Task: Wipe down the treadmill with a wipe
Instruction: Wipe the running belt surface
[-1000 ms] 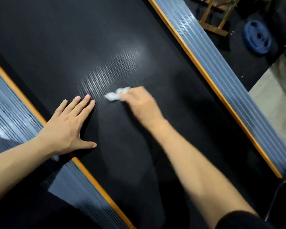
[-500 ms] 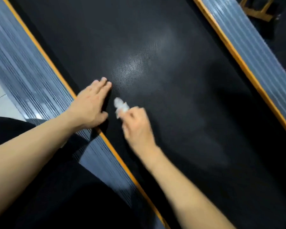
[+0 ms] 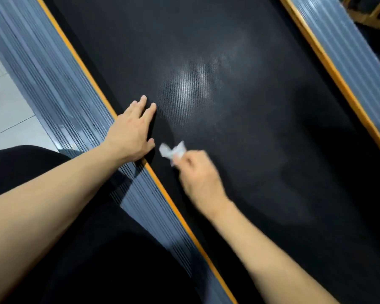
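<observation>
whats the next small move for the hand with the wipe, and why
Probably sweep the right hand with the crumpled wipe across the black belt toward the far orange-edged rail. The wipe sits near the belt's left edge, close beside the left hand, which rests flat on the belt, so most of the belt's width lies to the right.

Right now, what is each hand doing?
Left hand: open, fingers flat on the treadmill belt.
Right hand: closed, pinching the white wipe.
</observation>
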Demonstrator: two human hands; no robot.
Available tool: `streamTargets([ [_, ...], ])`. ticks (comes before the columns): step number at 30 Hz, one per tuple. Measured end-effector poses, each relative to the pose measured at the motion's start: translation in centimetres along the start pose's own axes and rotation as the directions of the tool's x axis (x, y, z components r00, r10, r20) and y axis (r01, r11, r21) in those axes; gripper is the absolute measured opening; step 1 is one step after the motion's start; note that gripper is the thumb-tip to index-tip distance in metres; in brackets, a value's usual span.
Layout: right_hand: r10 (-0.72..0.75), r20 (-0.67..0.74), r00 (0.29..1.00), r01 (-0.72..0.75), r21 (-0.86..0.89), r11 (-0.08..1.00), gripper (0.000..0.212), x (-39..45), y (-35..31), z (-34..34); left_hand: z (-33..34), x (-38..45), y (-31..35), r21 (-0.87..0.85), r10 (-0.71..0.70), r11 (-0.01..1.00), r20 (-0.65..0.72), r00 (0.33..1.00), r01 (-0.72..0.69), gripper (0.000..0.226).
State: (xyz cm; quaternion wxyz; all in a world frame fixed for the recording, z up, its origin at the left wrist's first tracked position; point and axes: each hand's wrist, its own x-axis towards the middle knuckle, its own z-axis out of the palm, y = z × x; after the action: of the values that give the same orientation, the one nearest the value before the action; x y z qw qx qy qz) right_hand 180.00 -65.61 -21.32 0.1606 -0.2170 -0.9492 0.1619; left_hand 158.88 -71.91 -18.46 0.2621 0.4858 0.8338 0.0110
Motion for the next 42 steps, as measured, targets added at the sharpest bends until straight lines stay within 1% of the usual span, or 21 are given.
streamTargets([
  [3, -0.246, 0.1, 0.964, 0.238, 0.081, 0.968, 0.022, -0.4, -0.3, -0.7, 0.1, 0.0, 0.2, 0.005, -0.006, 1.0, 0.005, 1.0, 0.006, 0.098],
  [5, -0.25, 0.057, 0.967, 0.251, -0.007, 0.968, 0.021, 1.4, 2.9, -1.7, 0.1, 0.0, 0.1, -0.007, -0.009, 1.0, 0.013, 1.0, 0.009, 0.102],
  [7, -0.089, -0.103, 0.991, 0.073, -0.147, 0.986, 0.024, 3.6, 6.8, -2.5, -0.1, 0.1, 0.1, -0.018, -0.009, 1.0, 0.033, 0.999, 0.009, 0.11],
  [9, 0.2, -0.215, 0.956, -0.238, -0.165, 0.957, 0.023, 5.4, 9.1, -2.6, -0.1, 0.1, 0.1, -0.024, -0.014, 1.0, 0.054, 0.998, 0.015, 0.118],
  [10, 0.282, -0.242, 0.928, -0.321, -0.141, 0.937, 0.023, 5.8, 8.7, -2.1, -0.2, 0.1, 0.1, -0.024, -0.018, 1.0, 0.066, 0.998, 0.02, 0.12],
  [11, 0.282, -0.235, 0.93, -0.315, -0.116, 0.942, 0.023, 5.8, 7.3, -1.1, -0.2, 0.1, 0.2, -0.025, -0.023, 0.999, 0.078, 0.997, 0.025, 0.12],
  [14, -0.039, -0.033, 0.999, 0.041, 0.054, 0.998, 0.02, 4.0, -0.5, 1.3, -0.5, 0.5, -0.1, -0.084, -0.022, 0.996, 0.078, 0.997, 0.029, 0.1],
  [16, -0.217, 0.075, 0.973, 0.206, 0.133, 0.969, 0.019, 2.7, -3.3, 1.7, -0.9, 0.8, -0.6, -0.176, -0.024, 0.984, 0.055, 0.998, 0.033, 0.084],
  [19, -0.323, 0.063, 0.944, 0.321, 0.039, 0.946, 0.017, 5.0, 0.7, 1.1, -0.8, 0.7, -0.7, -0.205, -0.028, 0.978, 0.029, 0.999, 0.034, 0.081],
  [21, -0.22, -0.086, 0.972, 0.21, -0.108, 0.972, 0.018, 7.9, 5.8, 0.0, -0.4, 0.5, -0.6, -0.18, -0.028, 0.983, 0.003, 1.0, 0.028, 0.077],
  [23, 0.03, -0.237, 0.971, -0.088, -0.237, 0.967, 0.019, 10.2, 11.5, -1.7, -0.1, 0.3, -0.3, -0.163, -0.035, 0.986, -0.02, 0.999, 0.031, 0.076],
  [25, 0.255, -0.303, 0.918, -0.327, -0.22, 0.919, 0.025, 10.9, 14.3, -2.4, -0.1, 0.1, 0.1, -0.144, -0.037, 0.989, -0.036, 0.999, 0.031, 0.077],
  [26, 0.284, -0.306, 0.909, -0.358, -0.222, 0.907, 0.028, 10.9, 13.9, -2.0, -0.1, 0.0, 0.2, -0.135, -0.039, 0.99, -0.05, 0.998, 0.032, 0.076],
  [28, 0.159, -0.252, 0.955, -0.212, -0.2, 0.956, 0.03, 10.4, 9.4, -0.4, 0.0, 0.2, 0.6, -0.13, -0.049, 0.991, -0.085, 0.995, 0.037, 0.069],
  [31, -0.156, -0.091, 0.984, 0.158, 0.02, 0.987, 0.027, 6.6, 0.6, 2.0, 0.5, 0.9, 0.4, -0.108, -0.06, 0.993, -0.1, 0.993, 0.05, 0.064],
  [33, -0.266, -0.008, 0.964, 0.266, 0.067, 0.962, 0.022, 5.3, -1.1, 2.4, 0.8, 1.1, 0.1, -0.093, -0.067, 0.994, -0.114, 0.991, 0.056, 0.062],
  [35, -0.287, 0.025, 0.958, 0.286, 0.023, 0.958, 0.021, 6.5, 2.5, 2.1, 1.2, 1.1, 0.1, -0.081, -0.072, 0.995, -0.136, 0.988, 0.062, 0.061],
  [37, -0.247, 0.007, 0.969, 0.247, -0.105, 0.963, 0.026, 9.1, 7.9, 0.6, 1.3, 0.9, 0.5, -0.045, -0.065, 0.997, -0.16, 0.985, 0.059, 0.061],
  [38, -0.186, -0.061, 0.981, 0.171, -0.19, 0.967, 0.029, 10.2, 11.2, -0.3, 1.3, 0.8, 0.7, -0.023, -0.059, 0.998, -0.165, 0.985, 0.056, 0.062],
  [40, 0.054, -0.244, 0.968, -0.121, -0.269, 0.955, 0.028, 11.6, 17.2, -2.4, 1.2, 0.8, 1.1, 0.027, -0.002, 1.0, -0.166, 0.986, 0.007, 0.07],
  [42, 0.278, -0.342, 0.897, -0.368, -0.233, 0.9, 0.028, 12.3, 19.2, -3.1, 1.4, 0.9, 1.8, 0.094, 0.133, 0.989, -0.177, 0.975, -0.118, 0.075],
])
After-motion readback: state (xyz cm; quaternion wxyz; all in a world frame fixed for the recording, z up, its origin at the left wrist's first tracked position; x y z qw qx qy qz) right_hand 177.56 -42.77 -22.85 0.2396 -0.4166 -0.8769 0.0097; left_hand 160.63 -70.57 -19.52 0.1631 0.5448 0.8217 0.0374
